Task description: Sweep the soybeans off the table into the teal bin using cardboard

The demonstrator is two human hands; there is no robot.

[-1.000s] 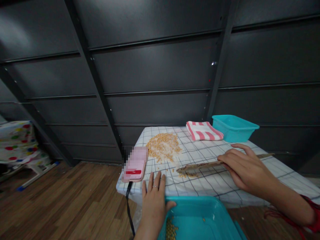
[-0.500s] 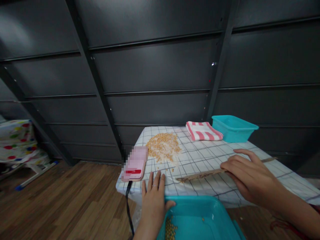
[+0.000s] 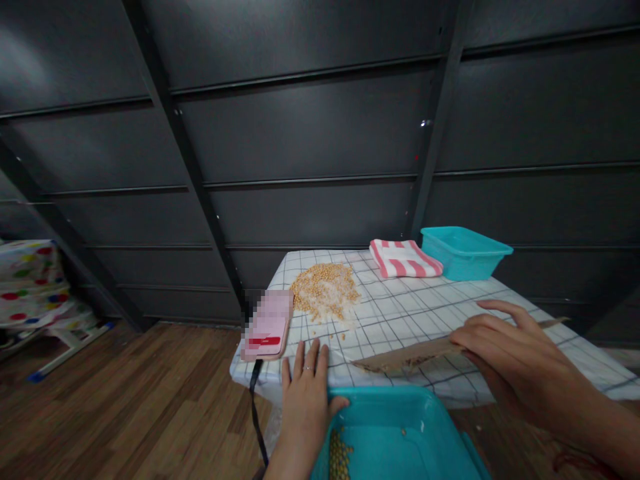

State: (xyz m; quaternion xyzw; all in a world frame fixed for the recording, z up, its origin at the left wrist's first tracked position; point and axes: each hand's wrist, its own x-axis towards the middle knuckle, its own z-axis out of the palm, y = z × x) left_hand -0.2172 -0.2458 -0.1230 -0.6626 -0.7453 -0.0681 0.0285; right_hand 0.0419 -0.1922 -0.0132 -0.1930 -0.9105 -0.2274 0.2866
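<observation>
Cardboard strip (image 3: 407, 355) sliding closer to the table's (image 3: 400, 307) near edge

Right hand (image 3: 505, 347) is grasping the strip, which is slanting just inside that edge. Left hand (image 3: 303, 400) is resting on the same edge, fingers splayed and released, thumb lying over the rim of the near basin (image 3: 380, 393), which is holding some beans (image 3: 340, 457). Yellow bean pile (image 3: 325, 290), mixed with white grains, is spreading near the far left corner; a pink, partly pixelated object (image 3: 273, 327) is lying along the left edge. Striped towel (image 3: 405, 259) is lying at the far edge, beside the far basin (image 3: 465, 260).
</observation>
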